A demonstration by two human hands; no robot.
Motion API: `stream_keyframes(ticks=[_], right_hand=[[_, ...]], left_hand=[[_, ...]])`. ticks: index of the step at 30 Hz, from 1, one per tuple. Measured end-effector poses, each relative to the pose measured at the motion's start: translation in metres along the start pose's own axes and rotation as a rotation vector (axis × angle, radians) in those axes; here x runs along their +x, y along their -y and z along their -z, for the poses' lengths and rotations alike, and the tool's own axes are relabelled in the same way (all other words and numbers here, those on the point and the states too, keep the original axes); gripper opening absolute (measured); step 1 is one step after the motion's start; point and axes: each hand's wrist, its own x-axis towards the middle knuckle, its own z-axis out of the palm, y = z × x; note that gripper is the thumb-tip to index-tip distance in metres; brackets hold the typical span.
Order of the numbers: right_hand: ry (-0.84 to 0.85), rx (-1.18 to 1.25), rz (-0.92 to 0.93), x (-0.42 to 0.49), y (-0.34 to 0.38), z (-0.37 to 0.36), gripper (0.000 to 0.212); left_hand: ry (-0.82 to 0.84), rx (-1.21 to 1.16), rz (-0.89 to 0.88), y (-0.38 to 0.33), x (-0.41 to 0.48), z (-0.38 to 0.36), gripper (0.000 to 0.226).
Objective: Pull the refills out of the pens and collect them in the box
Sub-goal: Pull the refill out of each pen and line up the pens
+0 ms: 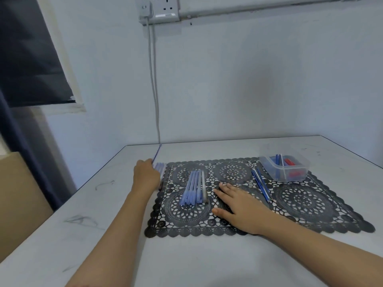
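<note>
A pale, scuffed table (pixel 186 262) bears a black lace mat (pixel 300 201).

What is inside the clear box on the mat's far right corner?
The clear box holds several blue refills leaning upright and some red items; the frosted wall blurs what lies at the bottom.

At the far-left corner of the mat (pixel 300 201), the left hand (pixel 146 174) and the pens (pixel 161 169) beside it are motion-blurred. Its fingers are hidden, so its grip is unclear.
</note>
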Motion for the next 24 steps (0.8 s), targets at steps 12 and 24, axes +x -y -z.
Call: stream_keyframes(ticks=[12, 24], right_hand=[[0.012, 0.004, -0.002, -0.001, 0.004, 0.006, 0.124], [0.038, 0.027, -0.010, -0.002, 0.006, 0.009, 0.120]], left_hand=[[-0.091, -0.086, 0.211, 0.054, 0.009, 0.004, 0.041], [-0.039, -0.164, 0.194, 0.061, 0.011, -0.006, 0.030]])
